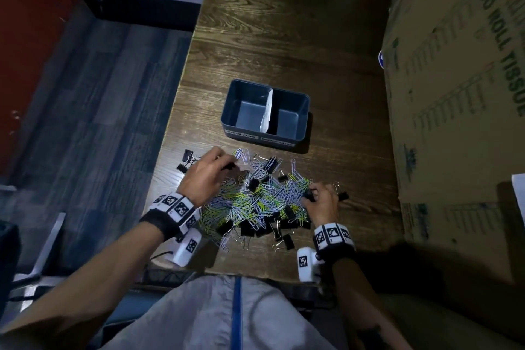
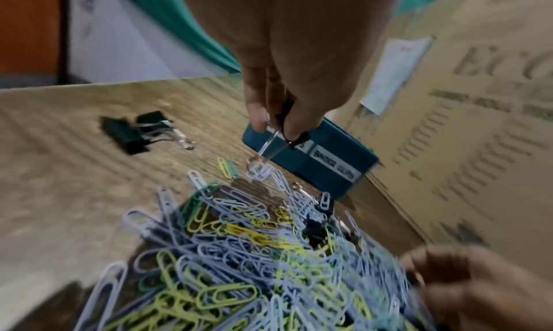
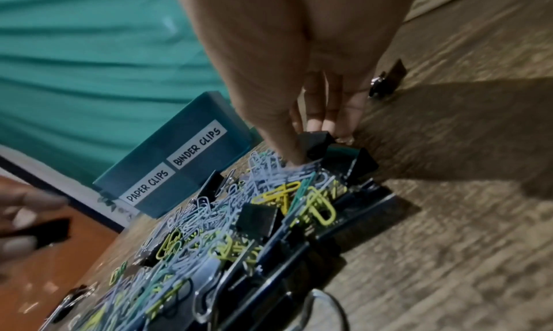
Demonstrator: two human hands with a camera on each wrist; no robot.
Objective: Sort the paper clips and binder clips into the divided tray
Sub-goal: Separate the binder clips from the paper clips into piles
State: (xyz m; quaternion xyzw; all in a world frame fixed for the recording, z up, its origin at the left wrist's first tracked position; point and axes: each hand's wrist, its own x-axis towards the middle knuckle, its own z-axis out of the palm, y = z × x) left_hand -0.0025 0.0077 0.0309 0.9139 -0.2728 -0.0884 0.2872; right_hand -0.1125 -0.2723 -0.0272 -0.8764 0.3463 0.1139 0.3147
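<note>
A mixed pile of coloured paper clips and black binder clips (image 1: pixel 255 202) lies on the wooden table. Behind it stands the blue divided tray (image 1: pixel 227 111) with a white paper divider (image 1: pixel 268 111); both compartments show only bare floor. Its front labels read PAPER CLIPS on the left and BINDER CLIPS (image 3: pixel 197 147) on the right. My left hand (image 1: pixel 227 165) pinches a black binder clip (image 2: pixel 284 114) above the pile's far left, its wire handles hanging down. At the pile's right edge, my right hand (image 1: pixel 309 196) grips another black binder clip (image 3: pixel 317 144).
Two binder clips (image 1: pixel 186 160) lie apart at the pile's left, near the table's left edge (image 1: pixel 170 136). One more binder clip (image 1: pixel 342 195) sits just right of my right hand. A tall cardboard box (image 1: pixel 454 94) walls off the table's right side.
</note>
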